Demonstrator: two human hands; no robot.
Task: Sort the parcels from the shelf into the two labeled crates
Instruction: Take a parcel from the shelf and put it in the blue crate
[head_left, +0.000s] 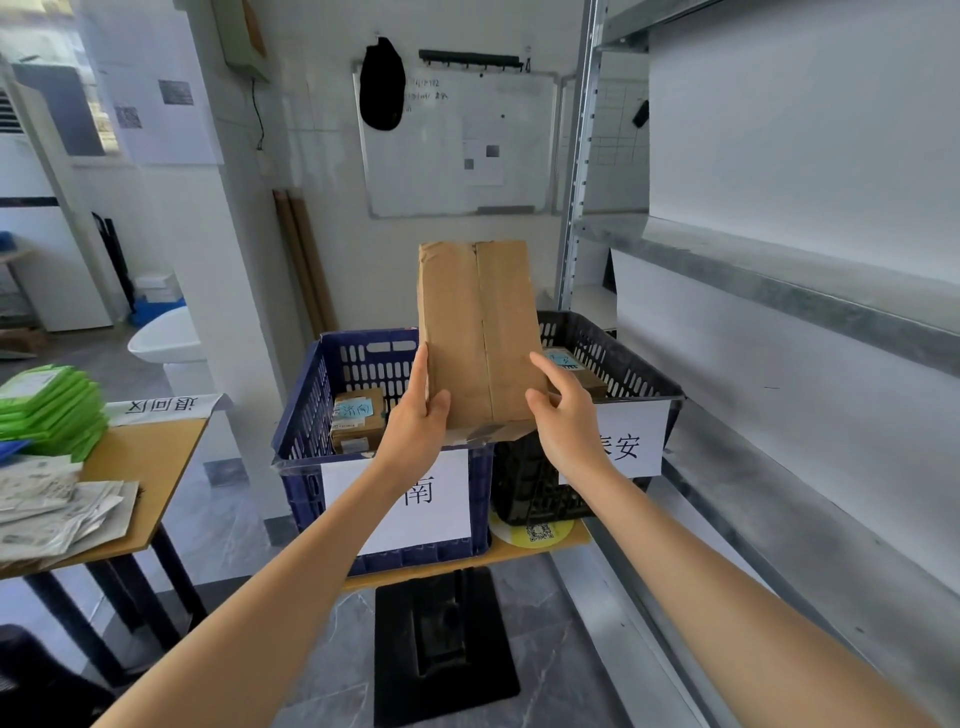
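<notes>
While both hands grip, brown taped parcel (480, 332) creased.

A small table (519, 558) in the middle carries two crates touching side by side: a blue crate (311, 415) on the left, a black crate (623, 364) on the right. A yellow sticker (540, 532) lies under the black one. The left table (150, 457) holds green packets (52, 410), grey mailers (57, 509) nearer, and a paper sign (161, 408) at its far edge. The small table's black base (447, 639) stands on the floor (234, 519).
</notes>
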